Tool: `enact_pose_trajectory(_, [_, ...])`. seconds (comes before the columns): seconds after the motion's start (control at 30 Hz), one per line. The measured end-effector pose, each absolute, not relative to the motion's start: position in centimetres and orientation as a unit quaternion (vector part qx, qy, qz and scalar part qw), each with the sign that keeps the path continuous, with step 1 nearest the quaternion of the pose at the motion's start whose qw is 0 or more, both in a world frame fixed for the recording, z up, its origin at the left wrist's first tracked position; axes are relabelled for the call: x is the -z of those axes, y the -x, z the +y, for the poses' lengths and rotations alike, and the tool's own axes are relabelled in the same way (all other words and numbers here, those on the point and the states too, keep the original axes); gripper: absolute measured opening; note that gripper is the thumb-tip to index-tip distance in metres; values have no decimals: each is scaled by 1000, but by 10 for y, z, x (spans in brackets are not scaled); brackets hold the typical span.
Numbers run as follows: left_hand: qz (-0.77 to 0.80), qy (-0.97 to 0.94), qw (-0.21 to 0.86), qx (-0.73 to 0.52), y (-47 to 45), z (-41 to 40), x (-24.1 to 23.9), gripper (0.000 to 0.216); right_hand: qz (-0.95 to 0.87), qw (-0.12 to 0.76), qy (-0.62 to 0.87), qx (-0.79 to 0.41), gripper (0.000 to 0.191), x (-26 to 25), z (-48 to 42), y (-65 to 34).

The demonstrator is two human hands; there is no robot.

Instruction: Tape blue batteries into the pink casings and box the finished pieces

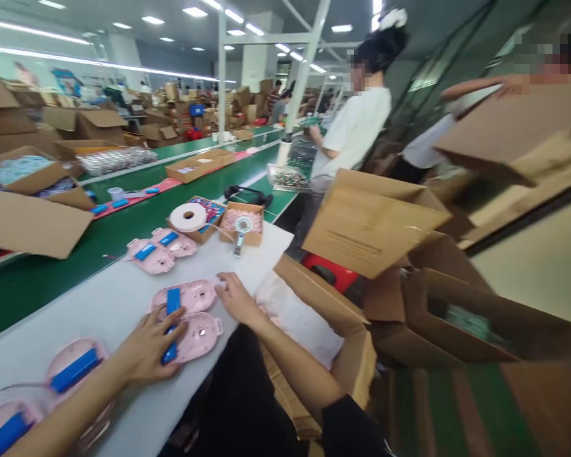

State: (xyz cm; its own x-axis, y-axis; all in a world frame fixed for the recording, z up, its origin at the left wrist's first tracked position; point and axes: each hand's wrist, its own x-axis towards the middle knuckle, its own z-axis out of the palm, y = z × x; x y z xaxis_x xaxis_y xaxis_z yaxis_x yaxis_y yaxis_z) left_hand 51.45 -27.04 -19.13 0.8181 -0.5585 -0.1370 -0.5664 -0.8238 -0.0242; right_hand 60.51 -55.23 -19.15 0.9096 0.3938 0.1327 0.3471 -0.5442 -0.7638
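A pink plastic shell (198, 343) lies opened in two halves on the white tabletop, with blue battery packs (173, 299) in it. Over its left side is my left hand (155, 346), fingers spread, the fingertips resting on the blue packs and the shell. At the upper right edge of the same shell, my right hand (235, 297) has its fingers closed around a small tab. Another opened pink shell (155, 259) with blue packs sits farther back. More pink shells (71, 355) with blue packs lie at the left, partly hidden by my left forearm.
Behind the shells stand a white tape roll (188, 217), a small box of pink parts (252, 238) and a handheld fan-shaped item (243, 226). A green conveyor (124, 238) runs along the left. Open cartons (356, 336) crowd the right. A person (352, 120) stands beyond; another carries a carton (518, 120).
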Motion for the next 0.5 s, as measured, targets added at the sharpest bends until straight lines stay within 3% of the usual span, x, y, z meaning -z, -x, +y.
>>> enact_pose_trajectory(0.13, [241, 964, 27, -105, -503, -300, 159, 82, -171, 360, 915, -66, 57, 191, -530, -610])
enact_pose_trajectory(0.23, [239, 966, 25, -99, -495, -304, 161, 81, -149, 317, 935, -54, 51, 183, -521, -607])
enact_pose_trajectory(0.37, [258, 965, 30, -34, -500, -282, 210, 77, -131, 302, 941, -81, 44, 175, -520, -600])
enact_pose_trajectory(0.5, [300, 947, 4, 116, -523, -258, 275, 67, -92, 307, 943, -90, 61, 179, -512, -589])
